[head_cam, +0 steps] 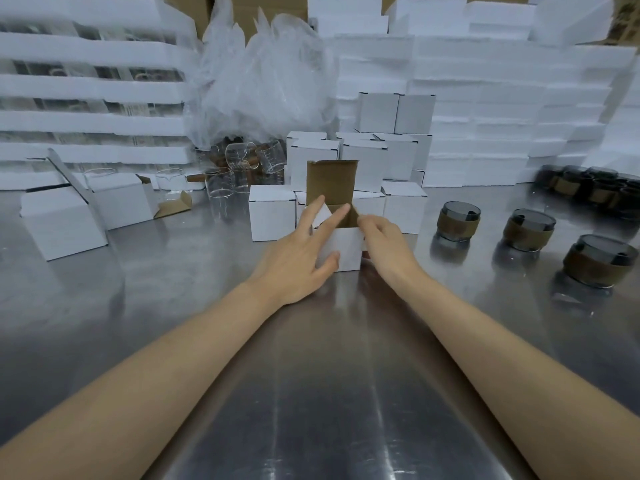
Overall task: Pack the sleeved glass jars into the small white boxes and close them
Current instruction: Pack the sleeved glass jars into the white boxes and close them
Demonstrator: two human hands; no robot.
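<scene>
Head cam, wide-angle, looks fwd & down at white box (348, 249) on steel table (173, 289), close.

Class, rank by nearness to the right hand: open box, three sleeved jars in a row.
1. The open box, pinched by the right hand.
2. The left jar, just rightward.
3. The middle jar, further right.
4. The right jar, outermost.

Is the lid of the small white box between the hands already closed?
No, the box is open: its lid flap stands upright with the brown inner side facing the camera.
</scene>
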